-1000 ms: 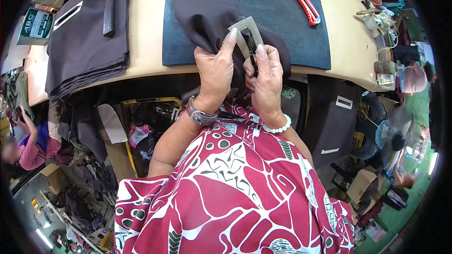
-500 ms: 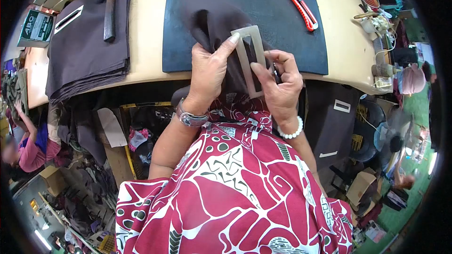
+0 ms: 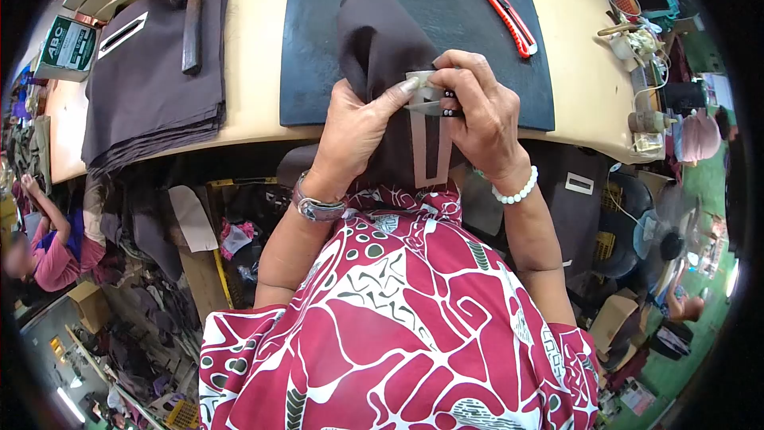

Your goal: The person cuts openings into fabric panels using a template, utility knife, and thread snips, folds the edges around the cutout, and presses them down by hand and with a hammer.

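Observation:
A dark brown cloth piece (image 3: 374, 40) stands folded between my hands, partly over the dark blue mat. On it lies a rectangular frame patch (image 3: 432, 184) with a long slot, now pinkish-beige. My left hand (image 3: 348, 139) is closed on the cloth, its thumb pressed at the patch's top end. There my right hand (image 3: 484, 115) pinches a pale translucent strip (image 3: 426, 107) that is lifted off the patch. A small black-handled tool (image 3: 450, 103) sticks out between the right fingers; its kind cannot be made out.
The dark mat (image 3: 306, 95) carries a red utility knife (image 3: 505, 16). At left, a hammer (image 3: 192, 32) rests on a stack of dark cloth pieces (image 3: 159, 103), near a green ABC box (image 3: 68, 48). Another dark piece with a pale frame (image 3: 579, 183) hangs at right. A co-worker (image 3: 60, 247) is at far left.
My right hand has moved up from the patch's side to its top end. The whitish layer has come away from the frame's lower part, which now looks pinkish. The cloth stands more upright.

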A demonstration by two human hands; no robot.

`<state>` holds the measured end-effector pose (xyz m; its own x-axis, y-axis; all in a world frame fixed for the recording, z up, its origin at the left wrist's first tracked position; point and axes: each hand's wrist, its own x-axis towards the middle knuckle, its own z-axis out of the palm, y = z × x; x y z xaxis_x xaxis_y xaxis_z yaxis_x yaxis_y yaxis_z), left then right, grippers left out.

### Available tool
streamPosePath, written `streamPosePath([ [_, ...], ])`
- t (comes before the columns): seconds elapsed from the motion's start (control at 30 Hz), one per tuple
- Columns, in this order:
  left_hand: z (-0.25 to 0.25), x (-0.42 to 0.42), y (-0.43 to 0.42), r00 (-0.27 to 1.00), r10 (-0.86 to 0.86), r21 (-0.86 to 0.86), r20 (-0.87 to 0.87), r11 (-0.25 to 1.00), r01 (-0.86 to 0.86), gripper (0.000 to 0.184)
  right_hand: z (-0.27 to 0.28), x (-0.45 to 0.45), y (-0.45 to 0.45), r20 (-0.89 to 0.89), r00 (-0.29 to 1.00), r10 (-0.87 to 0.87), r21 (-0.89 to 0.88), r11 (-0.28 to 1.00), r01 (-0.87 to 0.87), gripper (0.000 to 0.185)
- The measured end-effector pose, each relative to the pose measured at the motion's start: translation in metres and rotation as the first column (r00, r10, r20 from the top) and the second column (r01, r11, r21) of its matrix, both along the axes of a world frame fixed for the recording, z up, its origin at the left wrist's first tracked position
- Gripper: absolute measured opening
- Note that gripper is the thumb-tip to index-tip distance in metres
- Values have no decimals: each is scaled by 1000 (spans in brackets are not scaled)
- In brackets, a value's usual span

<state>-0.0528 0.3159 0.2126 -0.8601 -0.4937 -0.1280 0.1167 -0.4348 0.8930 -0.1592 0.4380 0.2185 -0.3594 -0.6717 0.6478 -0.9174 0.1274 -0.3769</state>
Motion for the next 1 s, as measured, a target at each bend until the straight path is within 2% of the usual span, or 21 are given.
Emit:
streamPosePath([
  [0.13, 4, -2, -2, 998, -15, -33, 66, 999, 17, 17, 3, 1, -3, 111, 993, -37, 31, 999, 34, 23],
  [0.2, 3, -3, -5, 993, -29, -30, 117, 999, 33, 18, 2, 2, -8, 253, 965, -73, 39, 997, 65, 20],
  [0.27, -8, -3, -1, 992, -52, 59, 115, 997, 46, 19, 0, -2, -13, 391, 911, -131, 96, 990, 101, 13],
  [0.37, -9, -6, -1, 997, -31, 130, 77, 991, 21, 20, -10, -11, -22, 774, 628, -87, 4, 991, 133, 15],
  [0.43, 2, -11, -4, 1000, -8, 132, -16, 991, 10, 20, -12, -15, -19, 868, 495, 39, -169, 961, 221, 26],
  [0.5, 8, -16, -15, 994, 62, 84, -85, 995, -55, 17, -10, -12, 0, 901, 427, -80, 28, 992, 126, 28],
  [0.57, 9, -24, -27, 979, 157, 37, -134, 988, -153, 16, -7, 0, 18, 935, 310, -170, 205, 975, -83, 28],
  [0.63, 8, -21, -43, 976, 160, -14, -145, 986, -164, 19, -15, 9, 35, 968, 169, -185, 208, 970, -129, 27],
  [0.7, 8, -11, -59, 974, 212, -22, -84, 976, -215, 25, -22, 7, 47, 985, 103, -138, 139, 990, 1, 27],
  [0.73, 8, -3, -69, 964, 257, -121, -62, 957, -263, 34, -22, 2, 53, 980, 153, -130, 128, 992, 20, 26],
  [0.77, 10, 7, -78, 951, 310, -117, 10, 945, -307, 42, -20, -4, 56, 971, 204, -125, 120, 992, 40, 25],
  [0.8, 9, 18, -89, 917, 393, -188, 62, 907, -376, 48, -14, -10, 55, 963, 243, -115, 107, 993, 45, 22],
  [0.83, -12, 28, -110, 856, 518, -505, 7, 740, -444, 51, -14, -16, 55, 890, 439, -125, 125, 992, 29, 17],
  [0.87, -12, 43, -120, 759, 639, -750, 130, 564, -346, 57, -7, -16, 50, 891, 435, -132, 136, 990, 23, 15],
  [0.9, -2, 49, -123, 677, 735, -948, 32, 236, -212, 66, 3, -16, 42, 891, 433, -138, 145, 989, 17, 14],
  [0.97, 33, 39, -110, 807, 574, -989, -141, -115, -91, 75, 11, -14, 27, 772, 634, -44, 112, 991, -68, 14],
  [1.0, 45, 30, -104, 933, 357, -999, -47, -24, -41, 76, 16, -14, 21, 694, 720, 14, 104, 988, -119, 14],
])
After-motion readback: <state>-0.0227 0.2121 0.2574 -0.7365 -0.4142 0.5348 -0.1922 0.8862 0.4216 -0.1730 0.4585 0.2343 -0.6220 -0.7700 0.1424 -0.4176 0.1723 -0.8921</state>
